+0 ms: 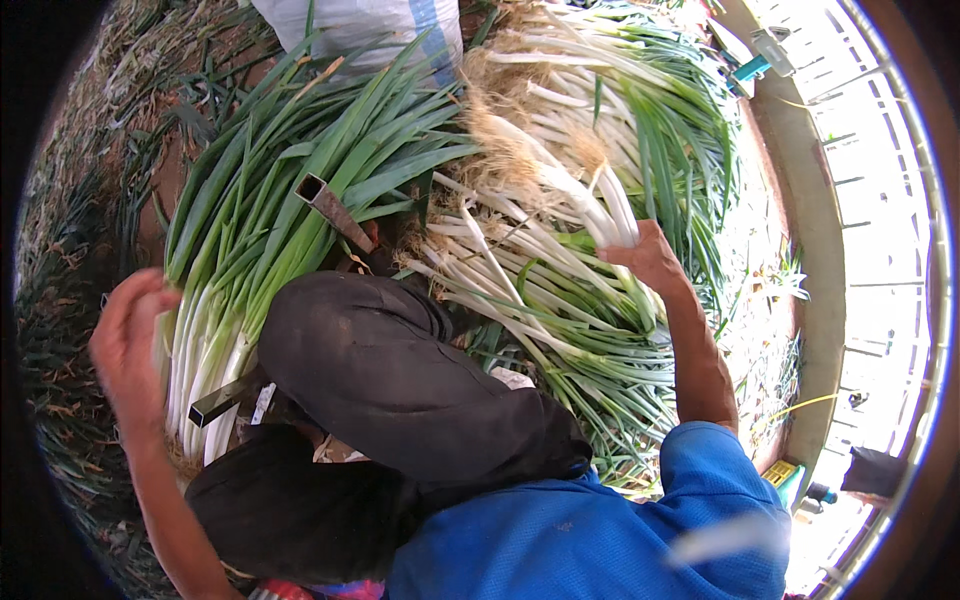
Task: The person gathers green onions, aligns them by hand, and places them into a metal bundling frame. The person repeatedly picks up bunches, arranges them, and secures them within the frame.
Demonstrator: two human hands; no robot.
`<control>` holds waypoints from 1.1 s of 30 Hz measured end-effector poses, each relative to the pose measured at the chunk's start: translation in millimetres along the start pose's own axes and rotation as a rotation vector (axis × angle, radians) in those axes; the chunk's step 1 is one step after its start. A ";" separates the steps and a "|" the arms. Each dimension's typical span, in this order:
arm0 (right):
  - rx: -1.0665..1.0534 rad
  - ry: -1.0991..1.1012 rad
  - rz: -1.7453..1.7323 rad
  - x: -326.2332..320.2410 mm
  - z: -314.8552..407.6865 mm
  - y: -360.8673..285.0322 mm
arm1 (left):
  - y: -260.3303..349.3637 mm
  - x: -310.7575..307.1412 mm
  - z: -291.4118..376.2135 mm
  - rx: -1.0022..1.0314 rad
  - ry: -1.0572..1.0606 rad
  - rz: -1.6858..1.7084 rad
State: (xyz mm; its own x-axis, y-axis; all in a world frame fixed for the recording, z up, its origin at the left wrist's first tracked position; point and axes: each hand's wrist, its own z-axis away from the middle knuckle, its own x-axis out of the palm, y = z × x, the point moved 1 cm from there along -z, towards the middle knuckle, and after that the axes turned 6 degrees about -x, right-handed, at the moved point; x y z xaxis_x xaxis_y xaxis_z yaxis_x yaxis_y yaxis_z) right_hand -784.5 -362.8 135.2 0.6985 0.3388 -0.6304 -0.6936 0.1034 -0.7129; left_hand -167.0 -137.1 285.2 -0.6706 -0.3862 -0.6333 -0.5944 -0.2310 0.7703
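Observation:
My right hand [646, 259] grips a few long green onions [577, 187] by their white stalks, with the hairy roots pointing up and away from me. Beneath them spreads a heap of unpeeled green onions [495, 259], roots towards the middle and leaves towards the right. On the left, my left hand [135, 337] is raised with bent fingers, slightly blurred, at the edge of a pile of clean white-stalked green onions [217, 330]. Whether its fingertips touch or hold a stalk cannot be made out.
Square metal tubes [330, 210] with open ends stick out beside my knee [337, 322], another tube [214, 405] lower left. A white woven sack [360, 30] stands at the far side. Leaf scraps [82, 300] litter the left ground. A concrete ledge [817, 225] curves along the right.

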 end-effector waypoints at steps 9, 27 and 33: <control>-0.380 -0.333 -0.245 27.8 58.9 -150.4 | 145.8 210.2 -30.4 -0.053 -0.584 1.514; -0.557 -0.158 -0.082 81.8 103.2 -215.1 | 135.2 171.6 10.3 0.106 -0.196 1.232; -0.651 0.009 -0.226 53.5 104.6 -240.9 | 132.9 170.2 9.9 0.043 -0.176 1.411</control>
State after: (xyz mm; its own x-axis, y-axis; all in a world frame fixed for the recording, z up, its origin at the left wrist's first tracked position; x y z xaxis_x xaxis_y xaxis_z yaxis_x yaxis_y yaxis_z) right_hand -598.5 -271.8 305.3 0.8170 0.3670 -0.4449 -0.2854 -0.4130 -0.8648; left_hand -364.5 -224.7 279.1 -0.7464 -0.1505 0.6482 0.5978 0.2763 0.7525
